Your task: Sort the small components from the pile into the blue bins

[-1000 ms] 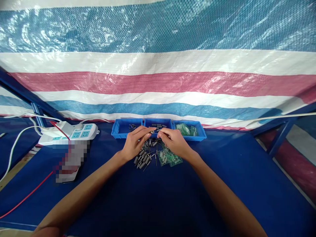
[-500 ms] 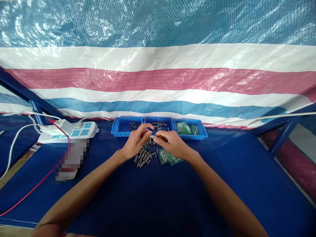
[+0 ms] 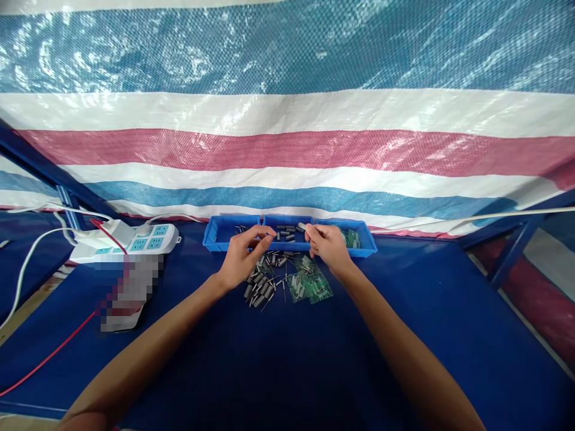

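Note:
My right hand [image 3: 330,246] pinches a small grey cylinder [image 3: 301,227] over the right side of the middle blue bin [image 3: 290,246]. In that bin lie several dark grey cylinders [image 3: 287,228]. My left hand [image 3: 245,256] is closed in a pinch above the front edge between the left bin [image 3: 214,246] and the middle one; what its fingertips hold is too small to make out. Below the hands, a pile of grey cylinders with thin metal pins [image 3: 259,288] lies on the table, beside small green packets with pale parts [image 3: 309,286].
Partly behind my right hand, the right blue bin [image 3: 369,248] holds green packets. A white power strip [image 3: 168,239] with plugs and a red cable [image 3: 58,346] sits on the blue table [image 3: 287,365] at left. Striped sheeting [image 3: 287,149] hangs behind.
My hands were together over the pile and have moved apart. My right hand has gone right and slightly up with the grey cylinder, uncovering more of the packets.

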